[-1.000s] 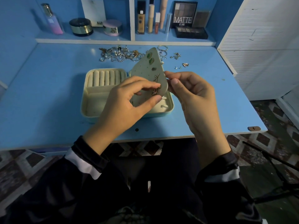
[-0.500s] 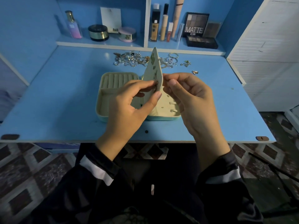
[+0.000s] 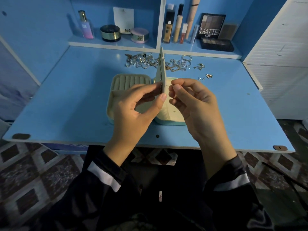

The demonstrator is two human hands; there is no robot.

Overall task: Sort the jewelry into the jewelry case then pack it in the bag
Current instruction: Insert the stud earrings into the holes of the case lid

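Sorting looks to be the step in hand. On the blue surface (image 3: pixel 66 97) the open jewelry case (image 3: pixel 108 112) lies near the front edge, its ring rolls unfilled. Above it the left hand (image 3: pixel 136 107) holds the cream earring panel (image 3: pixel 161 67) upright and edge-on to the camera, its grip closed on the panel's lower edge between thumb and fingers. The right hand (image 3: pixel 195 104) sits just beside the panel's right face with thumb and forefinger pinched together. Whether that grip holds an earring back I cannot tell; it is too small. The jewelry pile (image 3: pixel 146 61) lies tangled at the back of the surface, well apart from the case. A dangling earring (image 3: pixel 161 87) hangs on the panel by the left fingers. The next move probably calls for fastening it from behind, then reseating the panel in the case. No bag shows.
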